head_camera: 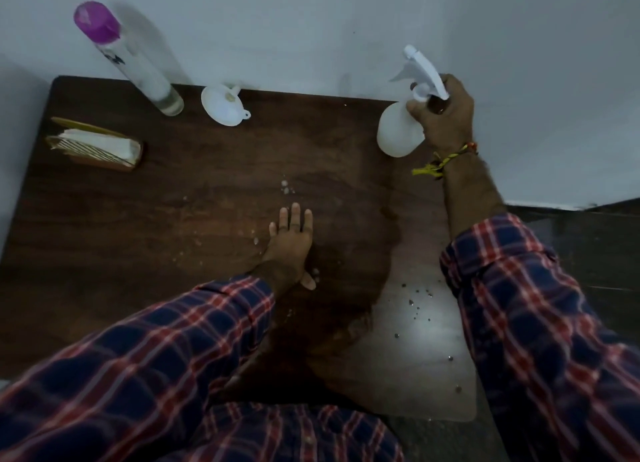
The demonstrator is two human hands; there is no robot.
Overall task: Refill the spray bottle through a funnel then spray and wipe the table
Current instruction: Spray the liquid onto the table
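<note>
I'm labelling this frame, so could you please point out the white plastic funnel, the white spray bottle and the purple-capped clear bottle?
white plastic funnel (221,105): head view, on its wide bowl.
white spray bottle (394,132): head view, on its round body.
purple-capped clear bottle (145,70): head view, on its clear barrel.

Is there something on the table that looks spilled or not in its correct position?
Yes. Small droplets lie scattered on the table around the left hand, which rests flat on the wood, and more sit near the right edge. The funnel lies on its side by the wall. The right hand grips the spray bottle.
</note>
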